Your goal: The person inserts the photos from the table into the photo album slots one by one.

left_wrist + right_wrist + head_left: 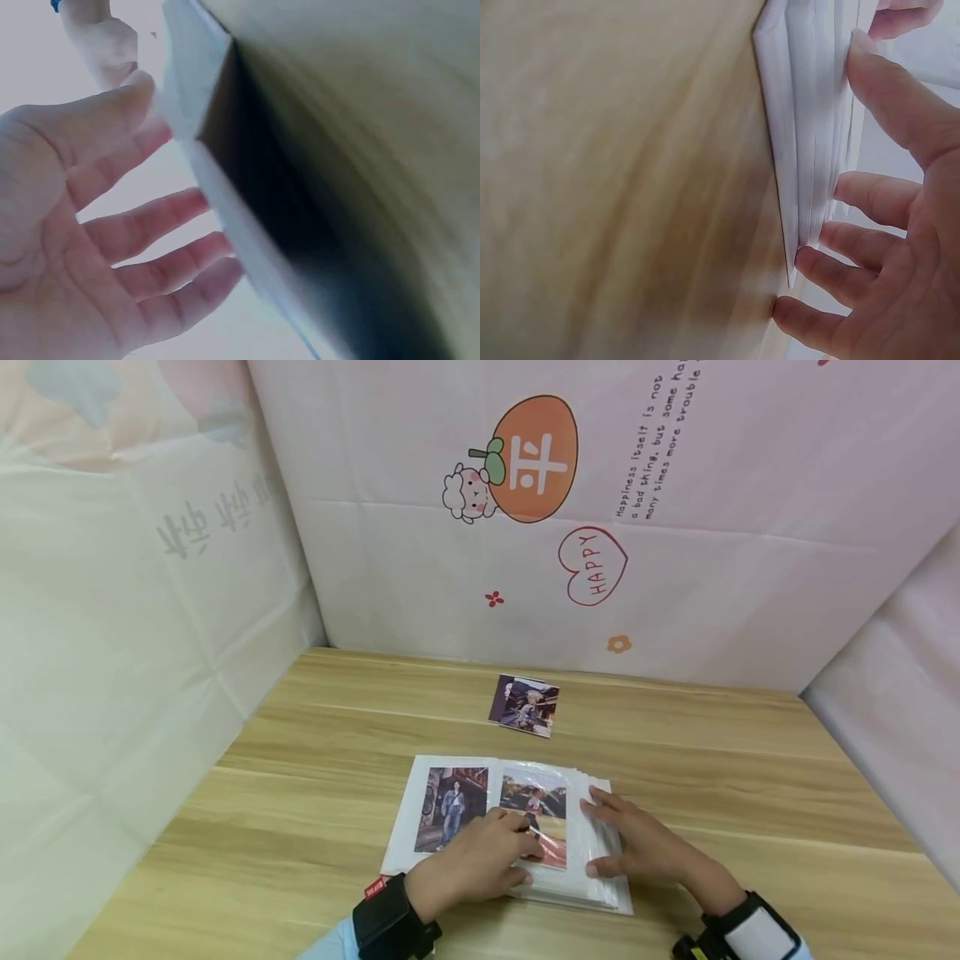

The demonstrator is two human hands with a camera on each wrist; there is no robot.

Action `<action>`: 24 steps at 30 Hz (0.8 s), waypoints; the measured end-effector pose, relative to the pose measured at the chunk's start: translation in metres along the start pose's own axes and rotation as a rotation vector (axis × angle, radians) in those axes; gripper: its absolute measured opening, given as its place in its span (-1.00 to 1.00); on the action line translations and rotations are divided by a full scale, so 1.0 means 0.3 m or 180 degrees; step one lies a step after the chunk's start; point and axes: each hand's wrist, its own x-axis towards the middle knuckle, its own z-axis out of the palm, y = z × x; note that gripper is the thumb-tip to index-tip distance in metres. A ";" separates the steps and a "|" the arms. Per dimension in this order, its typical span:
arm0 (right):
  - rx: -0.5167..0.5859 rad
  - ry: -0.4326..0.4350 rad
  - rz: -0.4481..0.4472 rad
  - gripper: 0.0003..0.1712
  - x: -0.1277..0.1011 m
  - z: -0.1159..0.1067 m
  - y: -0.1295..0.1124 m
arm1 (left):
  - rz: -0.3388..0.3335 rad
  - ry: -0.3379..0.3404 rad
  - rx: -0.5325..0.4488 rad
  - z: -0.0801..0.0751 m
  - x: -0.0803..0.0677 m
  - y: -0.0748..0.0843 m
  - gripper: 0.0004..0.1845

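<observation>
A white photo album (403, 837) lies spread on the table, with a photo (454, 800) of a standing person in its left pocket and another photo (555, 793) in its right pocket. My left hand (480, 858) reaches across the lower middle, its fingertips resting on the right-hand photo and partly covering both pictures. Along the album's right edge, my right hand (647, 845) rests with its fingers spread. In the right wrist view, the fingertips of that hand (889, 244) touch the stacked page edges (814, 112). The left wrist view shows the left fingers fairly straight against the album (217, 176).
Behind the album, loose photos (529, 707) lie overlapping on the wooden table (315, 760). A printed white cloth (405, 577) hangs at the back, with more cloth at both sides. A small red tag (375, 887) shows beside the left wrist's black strap (392, 917).
</observation>
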 end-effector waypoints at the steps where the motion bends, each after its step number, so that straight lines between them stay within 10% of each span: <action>1: 0.0002 0.0003 0.0014 0.03 -0.001 0.001 -0.001 | 0.0032 0.0049 0.0008 0.003 0.001 0.000 -0.77; 11: 0.0002 0.0020 0.0063 0.01 -0.006 0.009 -0.007 | 0.0620 0.0587 0.0470 0.041 0.013 0.027 -0.75; 24: -0.0030 0.0078 -0.0067 0.00 -0.013 0.017 -0.001 | 0.0803 0.0545 0.1025 0.044 0.064 0.101 -0.79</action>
